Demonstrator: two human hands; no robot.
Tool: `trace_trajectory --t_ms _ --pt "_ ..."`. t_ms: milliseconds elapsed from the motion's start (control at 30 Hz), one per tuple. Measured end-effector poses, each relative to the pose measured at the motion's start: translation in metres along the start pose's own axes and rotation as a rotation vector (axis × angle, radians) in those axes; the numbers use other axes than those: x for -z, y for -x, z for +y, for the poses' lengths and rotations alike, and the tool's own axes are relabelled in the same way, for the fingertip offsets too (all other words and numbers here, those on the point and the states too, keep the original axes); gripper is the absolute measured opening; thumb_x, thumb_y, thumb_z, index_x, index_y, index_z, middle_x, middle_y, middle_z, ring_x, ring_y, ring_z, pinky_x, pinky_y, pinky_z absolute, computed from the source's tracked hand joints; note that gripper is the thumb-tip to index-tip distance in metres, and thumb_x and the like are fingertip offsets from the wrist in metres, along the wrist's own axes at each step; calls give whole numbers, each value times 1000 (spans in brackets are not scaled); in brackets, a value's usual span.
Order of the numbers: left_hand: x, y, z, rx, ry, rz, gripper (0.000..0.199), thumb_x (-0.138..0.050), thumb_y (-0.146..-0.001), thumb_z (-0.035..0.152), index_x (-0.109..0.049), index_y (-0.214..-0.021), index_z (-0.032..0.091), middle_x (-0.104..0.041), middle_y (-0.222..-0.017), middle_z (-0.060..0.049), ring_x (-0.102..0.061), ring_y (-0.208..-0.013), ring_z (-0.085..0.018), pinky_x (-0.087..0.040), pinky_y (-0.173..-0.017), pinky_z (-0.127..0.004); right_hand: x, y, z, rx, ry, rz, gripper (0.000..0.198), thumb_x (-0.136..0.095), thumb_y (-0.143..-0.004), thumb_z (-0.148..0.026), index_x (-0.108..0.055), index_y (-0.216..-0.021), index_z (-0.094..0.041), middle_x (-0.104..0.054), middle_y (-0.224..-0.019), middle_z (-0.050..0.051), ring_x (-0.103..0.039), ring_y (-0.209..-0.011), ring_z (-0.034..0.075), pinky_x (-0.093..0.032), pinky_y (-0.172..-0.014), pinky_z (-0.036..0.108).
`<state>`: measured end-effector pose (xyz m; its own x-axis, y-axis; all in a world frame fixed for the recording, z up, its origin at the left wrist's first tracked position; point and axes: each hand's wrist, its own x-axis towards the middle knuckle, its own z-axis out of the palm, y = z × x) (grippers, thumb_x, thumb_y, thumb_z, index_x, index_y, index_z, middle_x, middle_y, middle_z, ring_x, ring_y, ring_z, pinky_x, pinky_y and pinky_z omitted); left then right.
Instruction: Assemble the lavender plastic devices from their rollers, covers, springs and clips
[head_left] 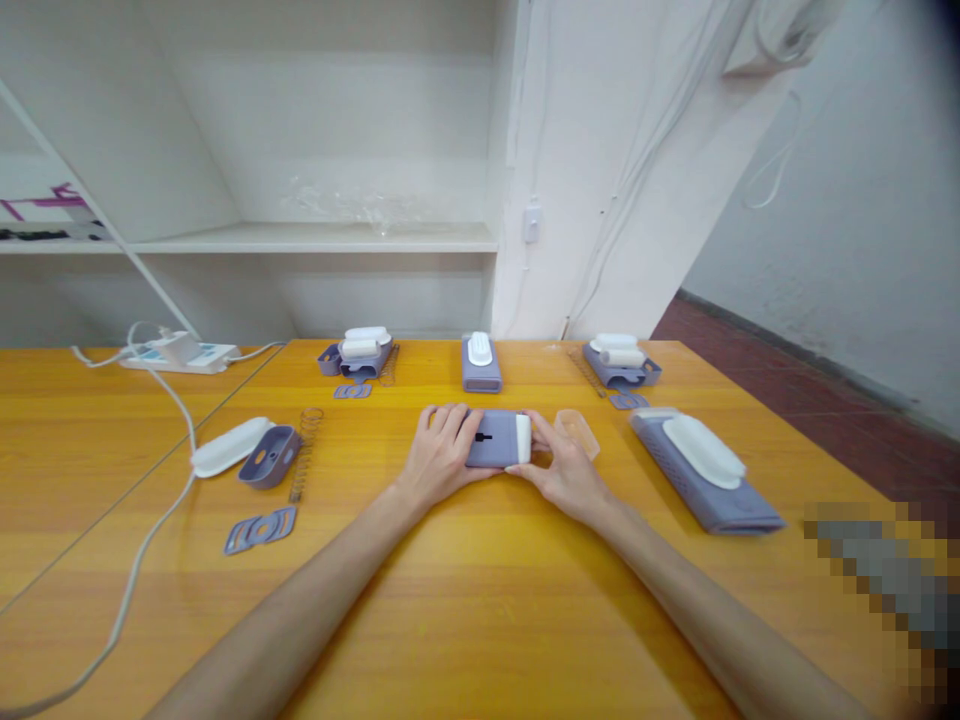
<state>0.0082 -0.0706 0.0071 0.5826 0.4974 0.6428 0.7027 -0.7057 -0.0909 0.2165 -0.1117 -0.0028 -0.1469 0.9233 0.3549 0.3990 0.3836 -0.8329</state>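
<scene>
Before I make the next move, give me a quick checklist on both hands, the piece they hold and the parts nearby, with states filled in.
1. Left hand holding the purple casing: ok, its fingers lie over one end.
2. Right hand at the casing's white end: ok, thumb and fingers are at its edges.
3. White end fully seated: cannot tell, too small to judge.
4. Right hand clear of the peach translucent tray: cannot tell, the hand partly hides it.
5. Nearest spring apart from the casing: ok, it lies off to the left.
6. White cable clear of both hands: ok, it runs down the left side.
</scene>
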Motion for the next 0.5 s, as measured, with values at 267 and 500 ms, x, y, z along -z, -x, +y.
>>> trace_trajectory --t_ms 267,500 --pt "0 1 0 7 -13 10 69 -50 -76 63 -51 -119 9 -57 -110 -17 -49 -100 -30 -34 -89 -45 0 -1 -1 -30 17 -15 72 -70 -72 -26 -36 -134 -20 -61 -116 9 -63 -98 23 -52 -87 39" --pt "1 0 -1 -49 1 34 68 -51 -77 60 -49 -120 8 -57 -112 -18 -48 -103 -30 -33 -92 -45 -2 6 1 -60 -14 -33 78 -67 -74 -25 -27 -141 -20 -65 -110 8 -65 -88 21 -53 -82 38"
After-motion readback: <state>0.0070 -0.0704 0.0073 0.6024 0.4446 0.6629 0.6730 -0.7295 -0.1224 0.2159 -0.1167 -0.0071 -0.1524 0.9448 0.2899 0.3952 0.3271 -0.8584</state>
